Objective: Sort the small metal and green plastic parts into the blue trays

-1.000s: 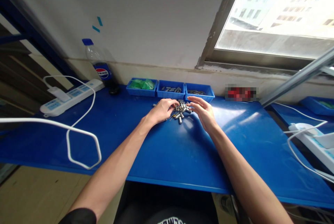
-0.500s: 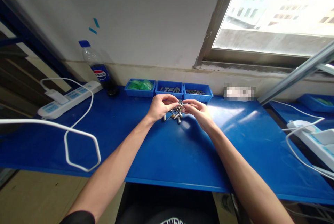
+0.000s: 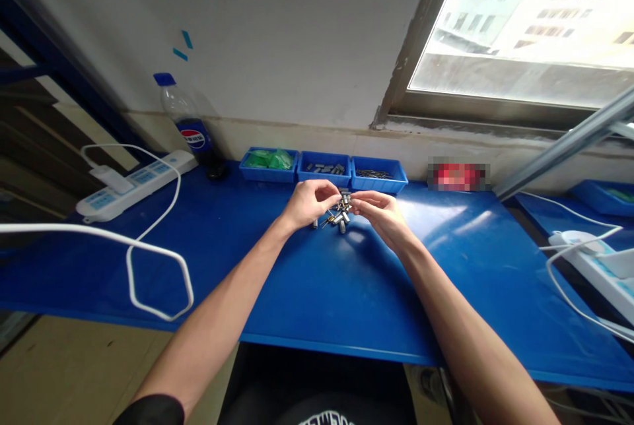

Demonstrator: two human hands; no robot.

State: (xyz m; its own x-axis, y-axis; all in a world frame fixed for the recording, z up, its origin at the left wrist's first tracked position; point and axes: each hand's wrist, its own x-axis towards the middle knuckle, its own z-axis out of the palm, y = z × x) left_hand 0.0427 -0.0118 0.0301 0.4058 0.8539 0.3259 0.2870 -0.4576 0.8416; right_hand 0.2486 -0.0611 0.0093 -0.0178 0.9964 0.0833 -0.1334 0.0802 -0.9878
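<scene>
Over a small pile of metal parts (image 3: pixel 341 219), my two hands face each other with fingertips close together. The pile mixes short grey cylinders with thin pins and brass-coloured bits. My left hand (image 3: pixel 310 206) has thumb and forefinger pinched at the pile's upper left. On the other side, my right hand (image 3: pixel 380 212) is closed in a similar pinch, fingers pointing left. What either pinch holds is too small to tell against the parts behind. One grey cylinder stands slightly apart, just below my left fingers.
Behind the pile, three blue bins stand in a row: green plastic packets (image 3: pixel 270 160), grey cylinders (image 3: pixel 324 169), thin metal pins (image 3: pixel 374 174). A cola bottle (image 3: pixel 195 134) and power strip (image 3: pixel 139 187) stand left. A white cable (image 3: pixel 183 273) loops over the blue table (image 3: pixel 317 293).
The view has shifted slightly, so everything sits a little to the right. My fingertips have drawn slightly apart, and more of the pile shows between them.
</scene>
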